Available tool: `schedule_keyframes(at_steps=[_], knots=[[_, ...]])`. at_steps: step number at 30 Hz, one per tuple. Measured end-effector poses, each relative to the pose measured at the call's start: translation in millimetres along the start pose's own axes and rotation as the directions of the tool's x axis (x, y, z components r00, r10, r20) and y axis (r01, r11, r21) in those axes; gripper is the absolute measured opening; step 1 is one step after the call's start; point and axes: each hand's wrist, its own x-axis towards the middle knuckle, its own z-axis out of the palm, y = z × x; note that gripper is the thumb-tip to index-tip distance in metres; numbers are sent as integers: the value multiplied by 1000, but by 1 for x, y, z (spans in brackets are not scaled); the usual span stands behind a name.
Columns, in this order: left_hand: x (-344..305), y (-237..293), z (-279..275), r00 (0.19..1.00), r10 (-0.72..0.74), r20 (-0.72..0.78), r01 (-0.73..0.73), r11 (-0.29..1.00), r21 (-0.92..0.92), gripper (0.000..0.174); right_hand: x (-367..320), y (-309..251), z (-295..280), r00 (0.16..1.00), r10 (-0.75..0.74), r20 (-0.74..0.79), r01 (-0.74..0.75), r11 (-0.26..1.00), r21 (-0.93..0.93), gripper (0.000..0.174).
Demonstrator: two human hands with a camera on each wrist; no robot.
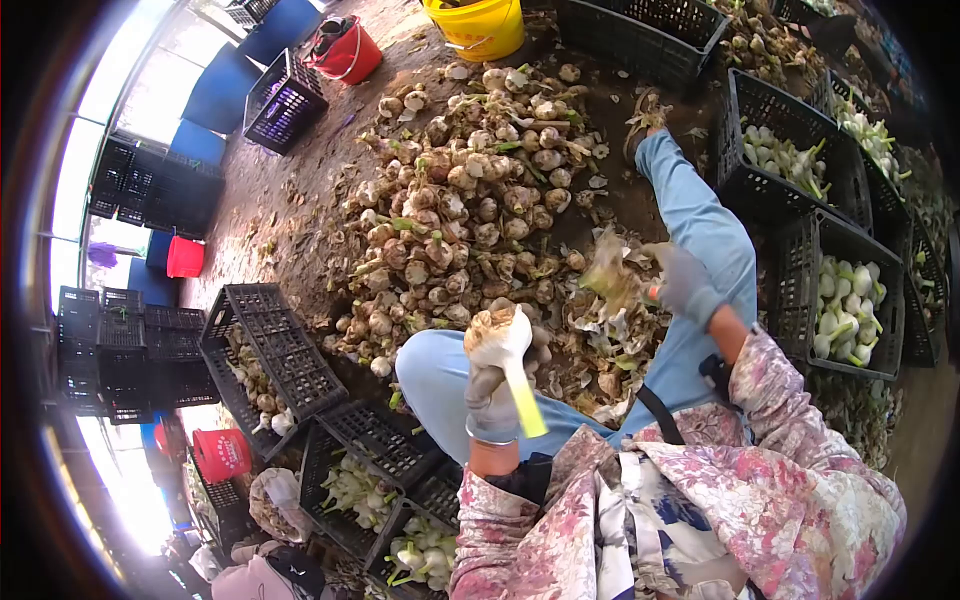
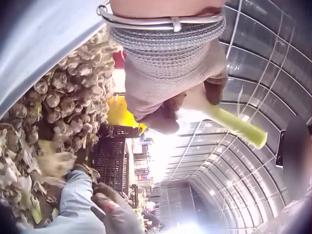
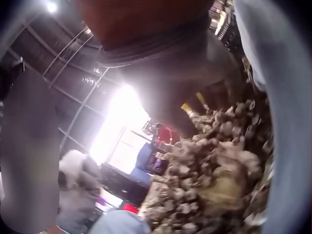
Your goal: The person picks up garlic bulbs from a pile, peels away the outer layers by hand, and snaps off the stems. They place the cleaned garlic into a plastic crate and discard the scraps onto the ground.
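Observation:
My gloved left hand (image 1: 490,395) grips a garlic bulb (image 1: 503,338) above the left knee. The bulb has a white, smooth side, some brown skin on top and a cut pale-green stem (image 2: 239,127) pointing down toward my body. My gloved right hand (image 1: 688,283) is over the right thigh, its fingers curled round a small object with an orange-red part (image 2: 111,206); its kind I cannot tell. Just left of that hand is a motion-blurred clump of peeled husk (image 1: 610,270), apart from the fingers in the left wrist view.
A large heap of unpeeled garlic (image 1: 470,190) lies in front, with loose husks (image 1: 610,350) between the legs. Black crates of peeled garlic (image 1: 850,290) stand at right and lower left (image 1: 350,480). A yellow bucket (image 1: 480,28) and a red bucket (image 1: 345,50) are at the back.

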Motion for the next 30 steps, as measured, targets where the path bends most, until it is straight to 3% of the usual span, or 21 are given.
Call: schedule_keyframes(at_steps=[2,3,4,6,7,9,11,13,14,16,17,19,21,23,25,26,27,29,30], knots=[[-4,9,4,1000,26,-13,-23,986,164,75,-6,-4,23,930,-368,3,342,859,-381,39],[-6,7,5,999,29,-17,-26,986,163,75,-15,-19,29,984,-114,139,118,993,-26,42],[-6,5,12,994,103,-21,-95,964,248,75,-27,-63,38,934,90,345,-195,938,285,44],[-6,3,27,980,197,-11,-175,894,412,72,-42,-96,56,867,1,499,-234,884,404,47],[-6,1,30,981,195,-8,-174,894,412,72,-50,-99,68,825,-40,563,-348,750,563,49],[-7,1,32,975,223,-13,-173,793,584,70,-57,-123,74,723,-6,691,-524,647,554,50],[-9,2,23,981,193,-20,-141,781,608,68,-59,-112,83,761,42,648,-499,676,542,49],[-8,-2,19,929,368,43,-275,607,745,67,-60,-112,87,796,90,598,-473,709,523,48],[-9,-2,18,927,374,43,-279,607,744,67,-61,-117,90,861,99,499,-377,782,496,46],[-10,-1,17,845,498,194,-348,237,907,54,-63,-122,94,944,64,323,-180,922,344,39],[-11,0,19,799,531,283,-353,32,935,48,-64,-120,96,943,62,326,-179,923,342,39],[-15,-1,23,783,571,248,-295,-12,956,43,-66,-112,103,976,-26,217,-47,945,325,36],[-15,2,19,722,544,427,-438,-118,891,32,-66,-111,105,971,-24,238,-57,943,326,33],[-20,4,11,751,546,372,-396,-78,915,36,-68,-111,107,964,-22,263,-68,942,329,31],[-23,3,10,765,561,316,-349,-50,936,41,-68,-113,112,983,-54,173,-2,952,307,30],[-19,-4,12,768,592,244,-371,100,923,45,-66,-116,106,970,19,241,-59,986,159,30],[-17,-7,12,762,624,177,-391,224,893,49,-66,-120,107,979,-11,204,-5,997,77,31],[-29,-14,18,881,471,-46,-318,661,680,57,-63,-129,114,957,-70,283,70,997,9,36],[-32,-8,18,867,489,-98,-336,717,611,57,-59,-132,117,940,-84,330,68,996,60,40]])
